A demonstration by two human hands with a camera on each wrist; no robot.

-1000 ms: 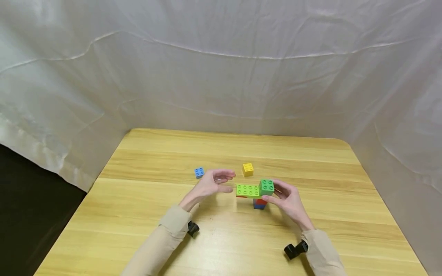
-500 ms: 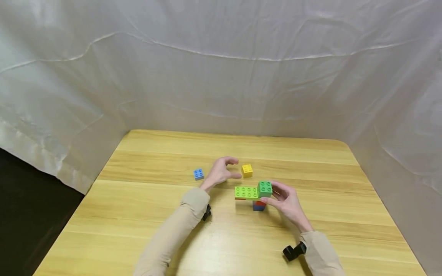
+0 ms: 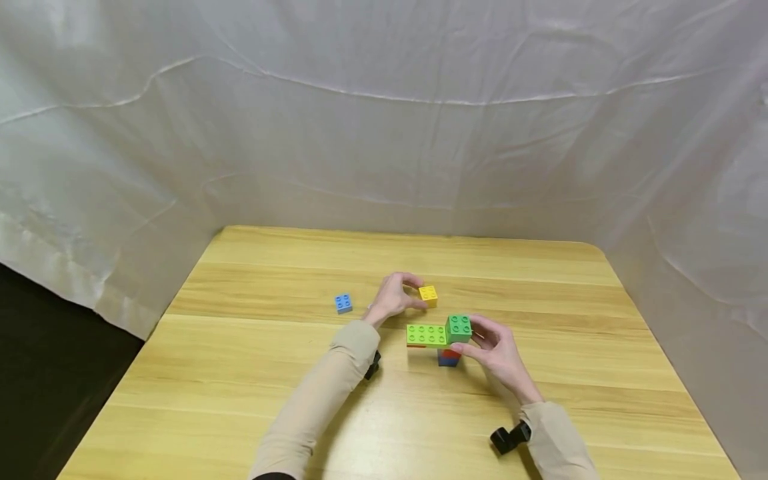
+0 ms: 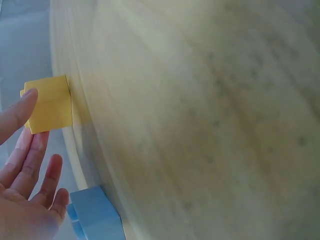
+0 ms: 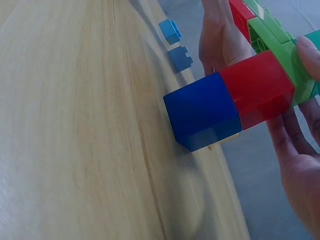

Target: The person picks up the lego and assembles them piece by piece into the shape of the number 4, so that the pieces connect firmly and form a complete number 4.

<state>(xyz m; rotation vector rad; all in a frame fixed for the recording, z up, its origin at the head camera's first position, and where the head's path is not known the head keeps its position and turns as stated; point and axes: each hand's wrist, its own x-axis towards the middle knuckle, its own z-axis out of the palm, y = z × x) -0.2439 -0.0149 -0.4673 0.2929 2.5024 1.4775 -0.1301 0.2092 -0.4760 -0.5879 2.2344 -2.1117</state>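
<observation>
My left hand (image 3: 395,295) reaches over the table and pinches a small yellow brick (image 3: 429,296) between thumb and fingers; in the left wrist view the thumb overlaps the brick's near face. My right hand (image 3: 499,352) grips a brick assembly near its top. A green brick (image 3: 459,329) sits on the right end of a long lime brick (image 3: 426,335). Beneath that end are a red brick (image 5: 257,90) and a dark blue brick (image 5: 202,114) at the bottom. Another red piece (image 5: 242,19) hangs under the lime brick's other end. Whether the assembly touches the table is unclear.
A light blue brick (image 3: 343,304) lies left of my left hand. The right wrist view shows a second blue brick (image 5: 180,59) close to it. The wooden table (image 3: 240,373) is bordered by a pale hanging sheet (image 3: 384,153) at the back and sides.
My left hand has moved forward and right, from beside the lime brick to the yellow brick, and its fingers have closed around it. The right hand still grips the assembly in nearly the same place.
</observation>
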